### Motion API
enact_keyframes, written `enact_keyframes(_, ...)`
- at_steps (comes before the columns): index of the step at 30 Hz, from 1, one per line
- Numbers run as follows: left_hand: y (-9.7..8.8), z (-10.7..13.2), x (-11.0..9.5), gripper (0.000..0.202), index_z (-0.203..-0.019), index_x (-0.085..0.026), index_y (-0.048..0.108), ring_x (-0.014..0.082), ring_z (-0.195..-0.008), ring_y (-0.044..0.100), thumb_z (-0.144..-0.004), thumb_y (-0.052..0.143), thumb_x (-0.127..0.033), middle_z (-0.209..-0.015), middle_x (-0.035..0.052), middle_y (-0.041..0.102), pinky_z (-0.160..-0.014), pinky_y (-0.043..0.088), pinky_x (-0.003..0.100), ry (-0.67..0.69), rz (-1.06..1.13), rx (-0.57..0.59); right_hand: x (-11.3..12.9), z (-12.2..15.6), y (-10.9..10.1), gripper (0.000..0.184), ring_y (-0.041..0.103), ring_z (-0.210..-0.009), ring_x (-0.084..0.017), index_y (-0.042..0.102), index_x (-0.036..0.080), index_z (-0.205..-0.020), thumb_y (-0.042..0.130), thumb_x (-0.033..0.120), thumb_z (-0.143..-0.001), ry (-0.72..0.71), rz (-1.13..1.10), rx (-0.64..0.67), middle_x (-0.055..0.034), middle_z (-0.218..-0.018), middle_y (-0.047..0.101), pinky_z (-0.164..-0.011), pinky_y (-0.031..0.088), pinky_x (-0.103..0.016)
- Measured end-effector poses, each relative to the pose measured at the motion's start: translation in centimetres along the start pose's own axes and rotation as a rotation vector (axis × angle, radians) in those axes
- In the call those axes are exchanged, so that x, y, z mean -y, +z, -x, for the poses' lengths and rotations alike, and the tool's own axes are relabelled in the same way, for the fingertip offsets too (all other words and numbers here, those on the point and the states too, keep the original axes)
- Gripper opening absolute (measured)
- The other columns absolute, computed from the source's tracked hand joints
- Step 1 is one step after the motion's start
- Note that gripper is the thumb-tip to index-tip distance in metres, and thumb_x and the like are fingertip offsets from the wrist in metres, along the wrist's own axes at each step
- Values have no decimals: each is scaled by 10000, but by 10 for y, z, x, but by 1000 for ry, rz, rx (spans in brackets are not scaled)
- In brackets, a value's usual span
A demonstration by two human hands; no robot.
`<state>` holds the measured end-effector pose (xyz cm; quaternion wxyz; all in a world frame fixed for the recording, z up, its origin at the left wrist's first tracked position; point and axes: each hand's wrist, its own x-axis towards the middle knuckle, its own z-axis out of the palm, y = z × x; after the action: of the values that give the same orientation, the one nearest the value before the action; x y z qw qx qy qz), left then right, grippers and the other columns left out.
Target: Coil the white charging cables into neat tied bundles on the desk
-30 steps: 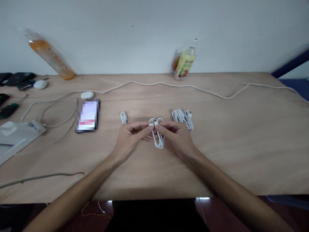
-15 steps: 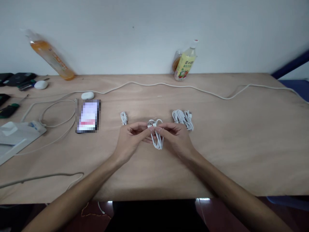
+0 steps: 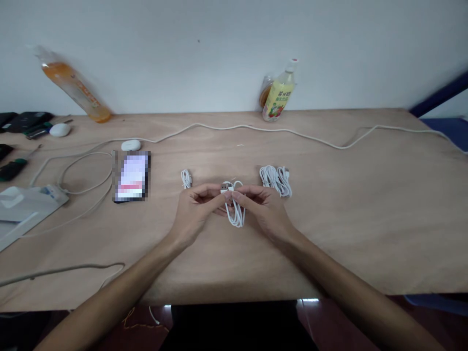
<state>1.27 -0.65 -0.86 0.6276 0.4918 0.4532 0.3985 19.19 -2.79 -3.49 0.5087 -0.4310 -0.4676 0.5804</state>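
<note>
A short white cable [image 3: 235, 214] folded into loops hangs between my two hands just above the wooden table [image 3: 329, 234]. My left hand [image 3: 195, 209] pinches its top end with thumb and fingers closed. My right hand [image 3: 263, 209] pinches the same end from the other side, fingertips meeting the left ones at the plugs. A small coiled white cable [image 3: 186, 178] lies to the left of my hands. A bundle of coiled white cables [image 3: 276, 179] lies to their right.
A lit phone [image 3: 131, 176] lies left of centre, with a white earbud case [image 3: 130, 145] behind it. A long white cord [image 3: 292, 132] crosses the table. A yellow bottle [image 3: 278, 97] and an orange bottle [image 3: 75, 87] lean at the wall. Dark tools lie far left.
My fingertips have drawn the cable's plug ends lower and closer together; the looped cable has sunk slightly toward the table. Nothing else has moved.
</note>
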Motion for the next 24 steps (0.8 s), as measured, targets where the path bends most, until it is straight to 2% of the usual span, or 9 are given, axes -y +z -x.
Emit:
enact_keyframes(6, 1, 0, 0, 301, -917, -170, 837, 222, -696, 824, -756, 945, -402, -787, 54, 848, -641, 704, 309, 10, 35, -9, -2, 0, -1, 317, 735, -713, -162, 874, 263, -894, 910, 568, -815, 40, -57, -4, -22, -871, 840, -738, 646, -328)
enact_keyframes(12, 1, 0, 1, 314, -925, -172, 827, 242, -727, 834, -780, 921, -435, -791, 58, 845, -657, 711, 336, 5, -1, -9, -4, -1, -3, 325, 750, -736, -171, 859, 248, -876, 913, 563, -817, 35, -46, 8, -18, -858, 826, -747, 646, -328)
enact_keyframes(19, 2, -1, -1, 311, -900, -169, 836, 219, -697, 826, -734, 952, -405, -769, 48, 842, -620, 692, 287, -2, 50, 3, -1, -1, -2, 338, 733, -695, -158, 861, 247, -871, 931, 567, -787, 55, -62, -3, -18, -837, 833, -711, 639, -311)
enact_keyframes(24, 1, -1, -1, 325, -890, -172, 831, 222, -706, 825, -740, 951, -434, -773, 51, 842, -629, 698, 297, 0, 21, -1, -2, -1, -2, 314, 736, -689, -155, 859, 251, -872, 942, 540, -781, 57, -72, -8, -6, -822, 823, -706, 644, -309)
